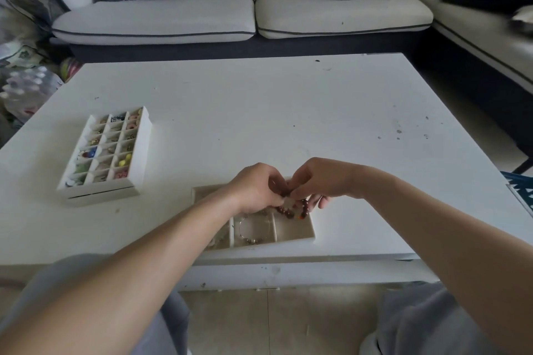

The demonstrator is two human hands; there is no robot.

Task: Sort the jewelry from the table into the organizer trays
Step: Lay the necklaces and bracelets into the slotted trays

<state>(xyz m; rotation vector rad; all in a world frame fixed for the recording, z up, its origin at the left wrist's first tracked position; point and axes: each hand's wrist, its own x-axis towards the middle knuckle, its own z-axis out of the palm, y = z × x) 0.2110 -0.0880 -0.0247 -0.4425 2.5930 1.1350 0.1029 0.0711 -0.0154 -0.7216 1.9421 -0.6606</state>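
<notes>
A brown bead bracelet [291, 210] is pinched by the left hand [256, 189] and right hand [320, 181] above the near tray [308, 235].

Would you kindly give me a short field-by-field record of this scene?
surface: white table
left hand: pinches bead bracelet
right hand: pinches same bracelet
bracelet position: above near tray
near tray middle cell: silver bracelet
left tray: many small cells, colourful pieces inside

No legible text, label, brand, number or sign on anything in view.
</notes>
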